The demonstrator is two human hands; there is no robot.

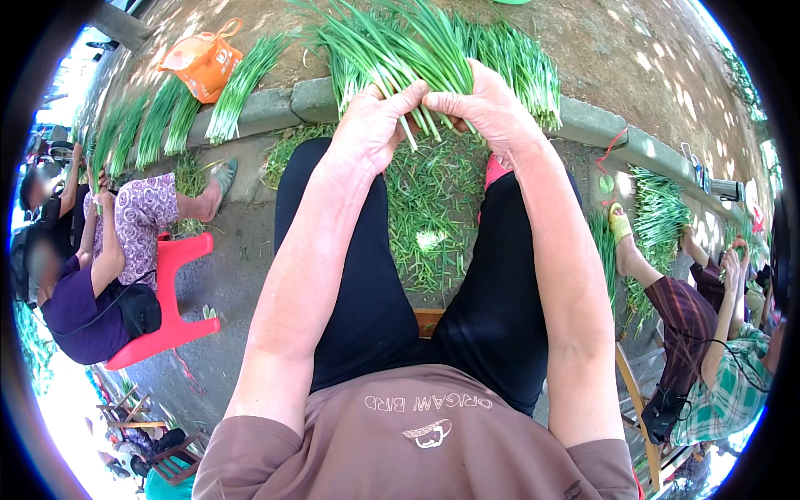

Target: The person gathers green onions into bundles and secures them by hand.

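Observation:
Both hands are raised in front of me, thumbs nearly touching, over a concrete curb. My left hand point(378, 122) is closed around the pale stems of a bundle of long green stalks, likely garlic chives point(387, 62). My right hand point(484, 103) grips the stems of a bundle beside it; the leaves of both fan away from me and overlap. Behind the hands, more cut chives point(525, 81) lie in a thick pile across the curb. Trimmed green scraps point(431, 219) cover the ground between my knees. The fingers are partly hidden beneath the stalks.
An orange bag point(203, 65) stands beyond the curb point(265, 109), near several chive bundles point(240, 87). At left a person in purple point(81, 312) sits on a red plastic stool point(172, 300), holding stalks. At right a person in a checked shirt point(719, 400) sits near another chive pile point(662, 200).

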